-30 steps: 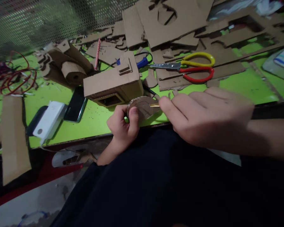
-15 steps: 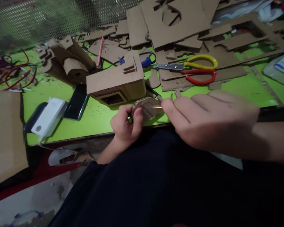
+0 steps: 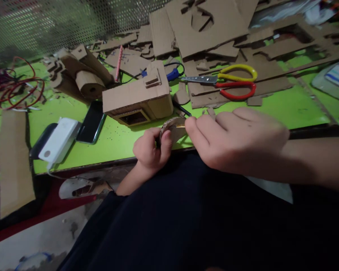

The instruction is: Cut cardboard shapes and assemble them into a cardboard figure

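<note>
My left hand [image 3: 152, 148] grips a round cardboard disc [image 3: 175, 123] at the table's front edge, thumb on its face and fingers curled behind. The disc is tilted and its corrugated edge shows. My right hand [image 3: 231, 137] is closed around a thin tool with a gold-coloured shaft [image 3: 180, 126]; its handle is hidden in the fist, so its kind does not show. The tool's tip meets the disc's face. Just behind the disc stands a cardboard box [image 3: 138, 99] with a rectangular opening in its side.
Scissors [image 3: 234, 82] with yellow and red handles lie beyond my right hand. Cardboard sheets [image 3: 206, 28] and scraps cover the back. To the left are a phone [image 3: 90, 122], a white device [image 3: 59, 139], cardboard rolls [image 3: 90, 84], red wires [image 3: 19, 90] and a pink stick [image 3: 119, 64].
My right hand has moved left, bringing the tool's tip further across the disc. My left hand still holds the disc, nearly in place. The whole view has shifted slightly.
</note>
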